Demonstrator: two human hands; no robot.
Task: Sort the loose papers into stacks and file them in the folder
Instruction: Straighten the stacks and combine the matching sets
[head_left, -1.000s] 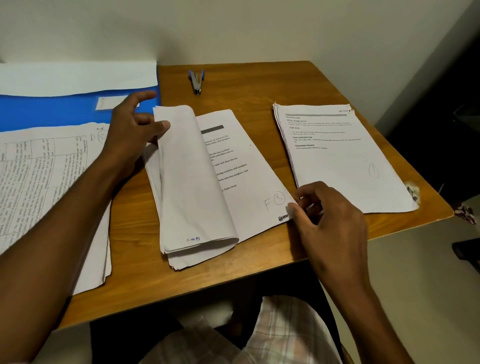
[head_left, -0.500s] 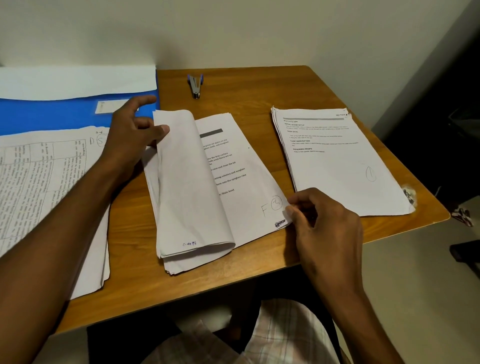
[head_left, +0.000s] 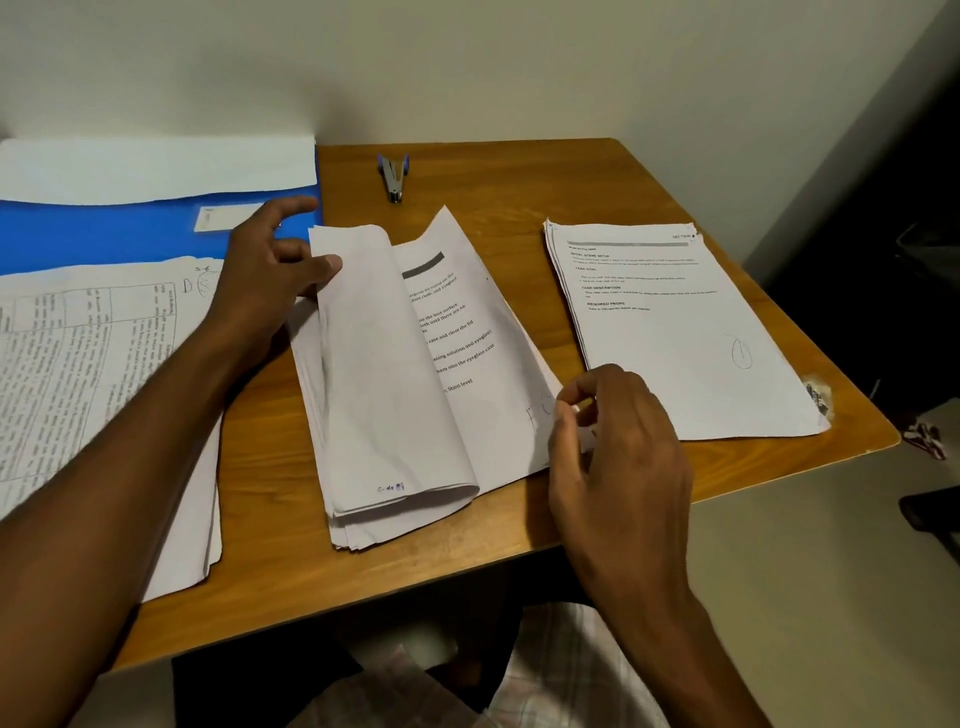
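A middle stack of white papers (head_left: 395, 395) lies on the wooden table, its upper sheets folded over to the left. My left hand (head_left: 270, 280) holds those folded sheets back, thumb on their top edge. My right hand (head_left: 608, 441) pinches the lower right corner of the top printed sheet and lifts it; the sheet's far corner curls up. A second stack (head_left: 680, 332) lies flat to the right. A third stack with table print (head_left: 83, 364) lies at the left under my forearm. The blue folder (head_left: 119, 228) lies open at the back left.
A small purple stapler (head_left: 395, 174) lies at the back of the table (head_left: 519, 187). A white sheet (head_left: 156, 166) covers the folder's far part. The table's front edge (head_left: 363, 592) is close to my lap, and its right edge drops to the floor.
My right hand has closed on the printed sheet's lower right corner and raised it, so the sheet now bows upward. My left hand has stayed on the folded sheets.
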